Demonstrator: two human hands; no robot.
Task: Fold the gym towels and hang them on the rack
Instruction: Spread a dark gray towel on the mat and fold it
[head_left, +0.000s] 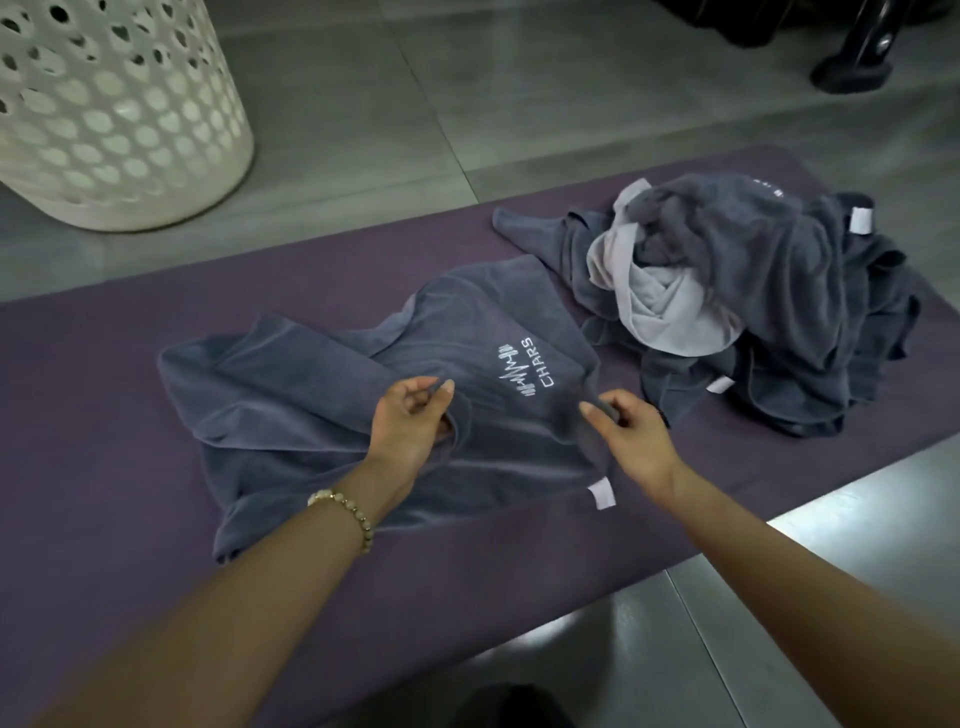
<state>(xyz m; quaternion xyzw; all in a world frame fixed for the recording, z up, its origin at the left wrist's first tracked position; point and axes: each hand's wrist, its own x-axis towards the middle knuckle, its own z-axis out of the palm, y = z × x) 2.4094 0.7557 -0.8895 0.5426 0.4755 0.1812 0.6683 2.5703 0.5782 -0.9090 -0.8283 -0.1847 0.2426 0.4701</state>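
A dark grey gym towel (291, 395) with a white "CHARS" logo lies rumpled on the purple mat (104, 415). My left hand (410, 421) pinches a fold of this towel near its middle. My right hand (628, 431) pinches the towel's right edge, just above a white tag. Both pinched parts are lifted slightly off the mat. To the right sits a heap of grey towels (779, 312) with a pale lilac towel (660, 306) tangled in it. No rack is in view.
A white perforated laundry basket (109, 109) stands on the grey tiled floor at the far left. A black equipment foot (857, 62) shows at the top right. The mat's near edge runs diagonally past my right forearm.
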